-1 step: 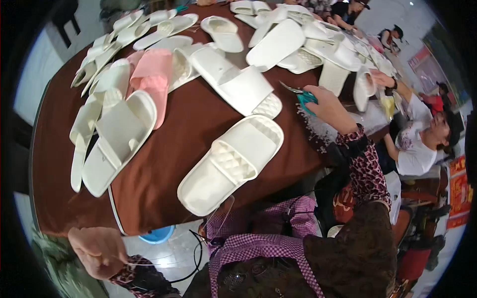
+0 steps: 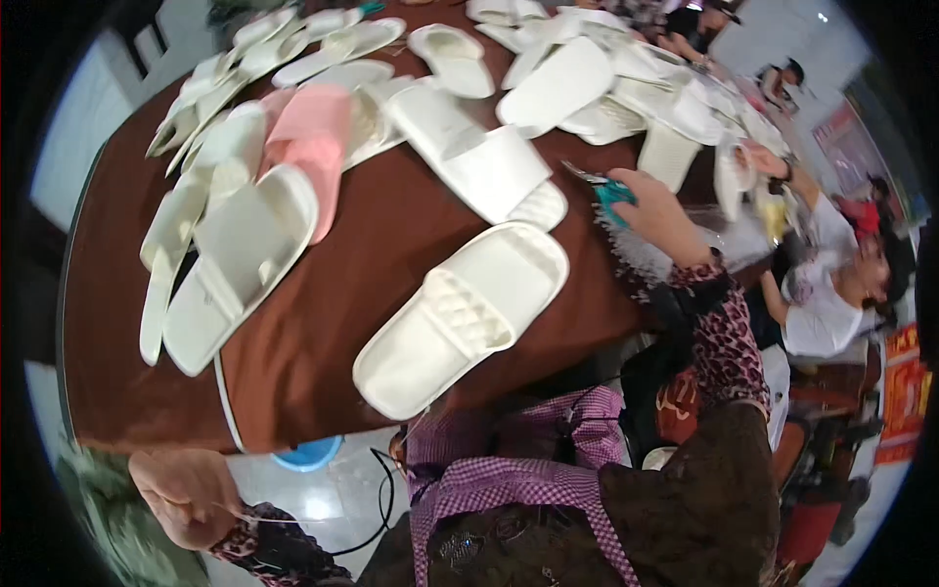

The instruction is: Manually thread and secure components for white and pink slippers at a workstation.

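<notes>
In my right hand [image 2: 657, 213] is a pair of scissors [image 2: 616, 196] with teal handles, the metal blades pointing left over the brown tablecloth. My left hand [image 2: 186, 497] is low at the left, below the table edge, its fingers curled and pressed together. A thin clear thread [image 2: 256, 513] trails from it, faint against the floor. Between my hands a white slipper [image 2: 416, 367] lies at the table's front edge. Another white slipper [image 2: 479, 166] lies just beyond it. Small clear scraps [image 2: 631, 256] are scattered beneath my right hand.
White slippers [image 2: 240, 264] and a pink slipper [image 2: 311, 137] lie at the left. More white slippers [image 2: 558, 88] are heaped at the back. A co-worker [image 2: 831, 279] sits on the right, one hand at a slipper. A blue basin [image 2: 308, 454] stands on the floor below.
The whole view has shifted slightly. Both hands keep nearly the same poses; the scissors stay in my right hand.
</notes>
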A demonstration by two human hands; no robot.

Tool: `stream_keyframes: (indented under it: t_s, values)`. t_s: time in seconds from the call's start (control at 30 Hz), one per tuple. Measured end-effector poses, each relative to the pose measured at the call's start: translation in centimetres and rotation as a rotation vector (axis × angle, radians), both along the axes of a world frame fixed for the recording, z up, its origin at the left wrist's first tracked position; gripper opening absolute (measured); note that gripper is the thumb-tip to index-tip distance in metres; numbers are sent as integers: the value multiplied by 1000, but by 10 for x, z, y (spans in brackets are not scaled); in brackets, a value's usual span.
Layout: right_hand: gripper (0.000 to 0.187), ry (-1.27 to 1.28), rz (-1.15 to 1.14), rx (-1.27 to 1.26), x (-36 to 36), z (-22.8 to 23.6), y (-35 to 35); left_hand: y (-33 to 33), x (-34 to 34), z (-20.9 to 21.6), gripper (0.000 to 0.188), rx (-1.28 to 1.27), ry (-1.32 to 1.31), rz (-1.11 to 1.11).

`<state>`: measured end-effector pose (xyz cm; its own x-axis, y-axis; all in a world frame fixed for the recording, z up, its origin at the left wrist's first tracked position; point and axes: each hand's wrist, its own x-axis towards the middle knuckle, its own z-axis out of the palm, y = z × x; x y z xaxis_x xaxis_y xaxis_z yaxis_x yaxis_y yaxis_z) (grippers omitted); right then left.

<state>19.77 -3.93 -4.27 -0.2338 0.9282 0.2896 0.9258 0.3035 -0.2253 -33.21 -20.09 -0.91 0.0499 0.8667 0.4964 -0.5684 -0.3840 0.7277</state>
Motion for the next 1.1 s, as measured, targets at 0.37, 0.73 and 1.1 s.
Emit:
stream_keyframes:
  t_s: [0.37, 0.73, 1.1]
  values:
    - [34, -193, 4, -33, 49, -18, -2, -131, -103, -111, 12, -742, 252, 1019]
    - [31, 416, 59, -1483, -20, -7, -159, -163, -159, -302, 17, -1166, 205, 1005]
    - [41, 739, -673, -1219, 89, -181, -400, -117, -142, -280, 48, -1270, 444, 778]
